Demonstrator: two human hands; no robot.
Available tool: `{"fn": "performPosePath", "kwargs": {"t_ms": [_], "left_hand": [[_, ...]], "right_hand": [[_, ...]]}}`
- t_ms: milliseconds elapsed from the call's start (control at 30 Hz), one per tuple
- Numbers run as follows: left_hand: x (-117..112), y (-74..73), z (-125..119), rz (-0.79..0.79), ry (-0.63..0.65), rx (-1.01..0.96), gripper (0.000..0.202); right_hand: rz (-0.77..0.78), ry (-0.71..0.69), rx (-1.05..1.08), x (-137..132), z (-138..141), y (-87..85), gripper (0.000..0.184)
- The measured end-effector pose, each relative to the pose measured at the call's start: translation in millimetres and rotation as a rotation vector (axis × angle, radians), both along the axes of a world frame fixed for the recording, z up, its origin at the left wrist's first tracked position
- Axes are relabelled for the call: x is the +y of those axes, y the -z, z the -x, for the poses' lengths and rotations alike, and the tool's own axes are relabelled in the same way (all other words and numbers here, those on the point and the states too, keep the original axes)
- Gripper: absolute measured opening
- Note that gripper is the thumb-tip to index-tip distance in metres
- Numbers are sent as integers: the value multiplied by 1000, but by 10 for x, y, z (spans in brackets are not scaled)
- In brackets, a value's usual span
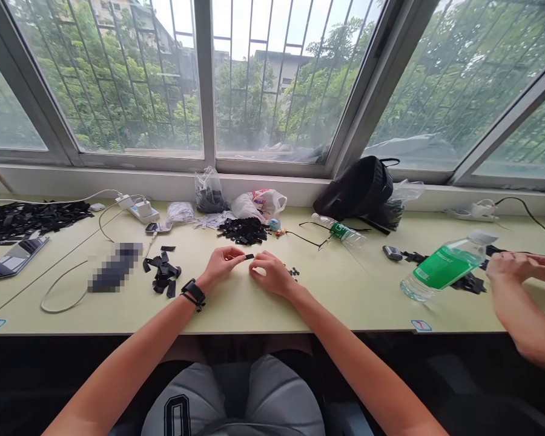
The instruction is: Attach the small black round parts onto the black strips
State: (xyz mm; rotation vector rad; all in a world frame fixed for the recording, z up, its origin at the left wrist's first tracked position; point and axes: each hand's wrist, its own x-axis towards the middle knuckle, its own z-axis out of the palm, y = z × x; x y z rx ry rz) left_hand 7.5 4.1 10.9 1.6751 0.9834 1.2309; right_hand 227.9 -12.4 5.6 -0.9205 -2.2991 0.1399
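While the left hand (221, 265) grips a black piece (249, 257), the right hand (271, 274) — fingers half-curled — sits beside.

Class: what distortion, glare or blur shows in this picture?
Head view: wide-angle distortion splays the window frames outward; the sky through the glass is blown out; a pixelated patch hides an object on the desk.

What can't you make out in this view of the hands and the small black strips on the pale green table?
In the head view:
The small black piece between the left hand and right hand: the hands hide most of it.
The dark oblong object: a pixelated blur hides what it is.
The tiny dark bits: too small to identify.
The co-worker's hands: cut off by the right edge.
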Motion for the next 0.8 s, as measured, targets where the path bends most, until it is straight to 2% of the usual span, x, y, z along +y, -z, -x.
{"fn": "performPosePath", "kwargs": {"t_ms": [133, 267, 400, 533, 667, 800], "left_hand": [[12, 15, 14, -20, -3, 15, 32], [-8, -5, 14, -20, 24, 16, 32], [-60, -52, -7, -53, 123, 51, 33], [-69, -50, -20, -79, 170, 92, 32], [-20, 18, -12, -103, 39, 164, 29], [17, 84, -7, -173, -113, 298, 21]], "right_hand": [[-119, -12, -169, -50, 18, -21, 19], [-139, 58, -56, -125, 25, -105, 15], [-110, 208, 68, -111, 31, -121, 21], [6, 180, 64, -29, 19, -53, 15], [31, 228, 136, 31, 8, -18, 17], [47, 282, 73, 86, 1, -13, 19]]}}
